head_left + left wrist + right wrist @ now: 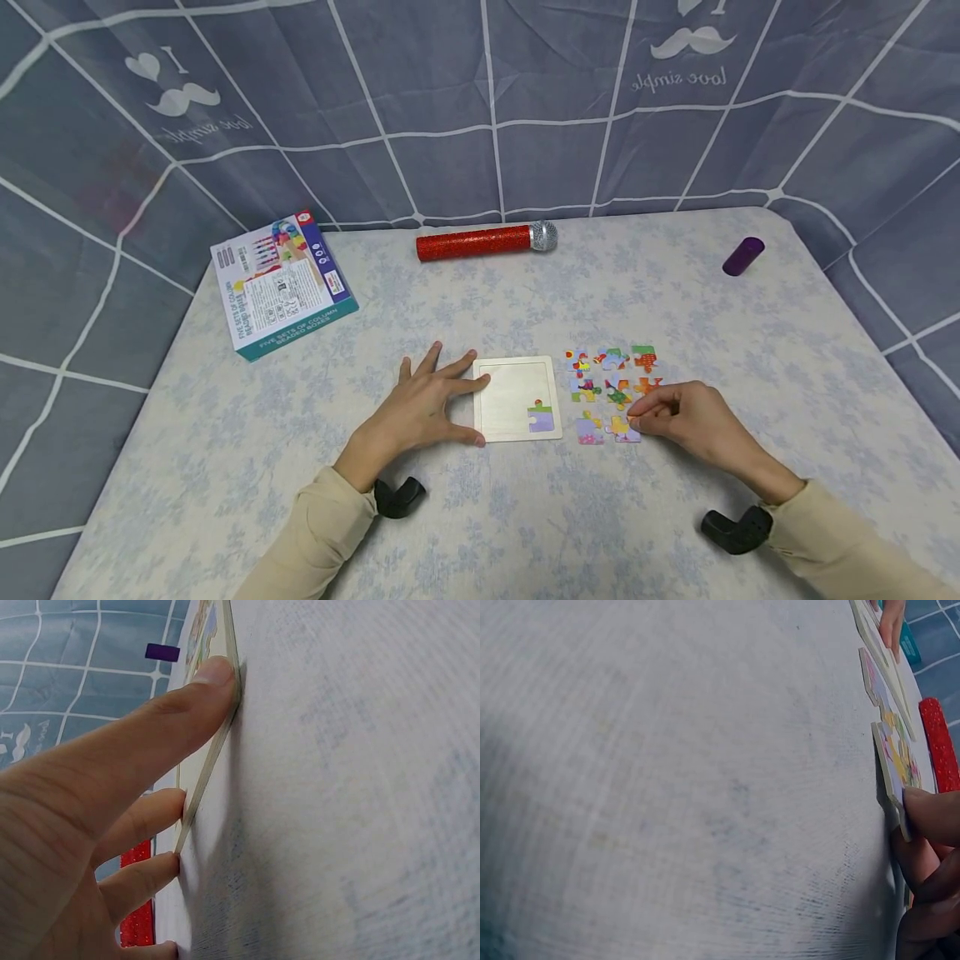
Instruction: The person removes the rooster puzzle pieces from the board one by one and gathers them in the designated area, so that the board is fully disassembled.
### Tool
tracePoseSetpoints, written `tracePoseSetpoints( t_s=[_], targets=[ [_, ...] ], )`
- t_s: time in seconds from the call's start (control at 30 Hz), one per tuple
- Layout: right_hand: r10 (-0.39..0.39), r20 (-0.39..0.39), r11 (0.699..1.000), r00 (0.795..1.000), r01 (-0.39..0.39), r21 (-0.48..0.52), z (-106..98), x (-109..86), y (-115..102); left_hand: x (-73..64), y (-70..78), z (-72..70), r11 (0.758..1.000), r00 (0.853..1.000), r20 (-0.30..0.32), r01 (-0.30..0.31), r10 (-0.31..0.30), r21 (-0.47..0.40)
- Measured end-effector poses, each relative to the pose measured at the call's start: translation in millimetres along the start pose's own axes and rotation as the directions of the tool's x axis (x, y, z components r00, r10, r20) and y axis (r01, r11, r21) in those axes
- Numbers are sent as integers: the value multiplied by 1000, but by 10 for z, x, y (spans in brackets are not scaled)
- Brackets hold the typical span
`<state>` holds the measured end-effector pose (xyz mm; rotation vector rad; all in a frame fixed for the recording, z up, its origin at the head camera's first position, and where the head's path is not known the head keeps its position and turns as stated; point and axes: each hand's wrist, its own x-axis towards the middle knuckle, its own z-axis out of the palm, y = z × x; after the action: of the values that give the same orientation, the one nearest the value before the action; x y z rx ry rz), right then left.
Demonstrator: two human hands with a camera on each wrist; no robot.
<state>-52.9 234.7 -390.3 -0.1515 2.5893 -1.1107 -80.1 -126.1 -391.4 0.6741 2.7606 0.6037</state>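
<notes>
My left hand [422, 406] is spread at the left side of a square wooden puzzle tray [517, 362]. Its thumb and fingertips touch the tray's edge, as the left wrist view also shows. One lilac and green puzzle piece [541, 419] lies in the tray's lower right corner. To the right of the tray, several colourful puzzle pieces [613, 359] lie in loose rows on the table. My right hand [693, 422] pinches a yellow and lilac puzzle piece [889, 765] between thumb and fingers, at the near right end of this group. That piece's edge is slightly raised.
A red glittery toy microphone [480, 242] lies at the back of the table [525, 525]. At the back left stands a boxed bead set [285, 283], and a purple cylinder [743, 256] lies at the far right. A grey checked curtain [435, 92] hangs behind.
</notes>
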Motion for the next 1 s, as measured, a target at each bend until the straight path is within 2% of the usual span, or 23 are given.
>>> tracePoseSetpoints(
  t_s=[0.3, 0.73, 0.87, 1.0],
  targets=[
    [-34, -29, 998, 999, 33, -58, 5, -4, -59, 2, 0, 3, 1000, 1000, -4, -1, 1, 2],
    [-100, -50, 990, 994, 95, -102, 18, -9, -6, 10, -4, 5, 1000, 1000, -5, -1, 1, -6],
    [-120, -67, 986, 990, 111, -124, -14, -7, -41, 6, -1, 2, 1000, 1000, -4, -4, 4, -11],
    [-138, -85, 986, 987, 129, -105, -17, 20, -120, 5, 0, 1, 1000, 1000, -3, -1, 1, -14]
  ],
)
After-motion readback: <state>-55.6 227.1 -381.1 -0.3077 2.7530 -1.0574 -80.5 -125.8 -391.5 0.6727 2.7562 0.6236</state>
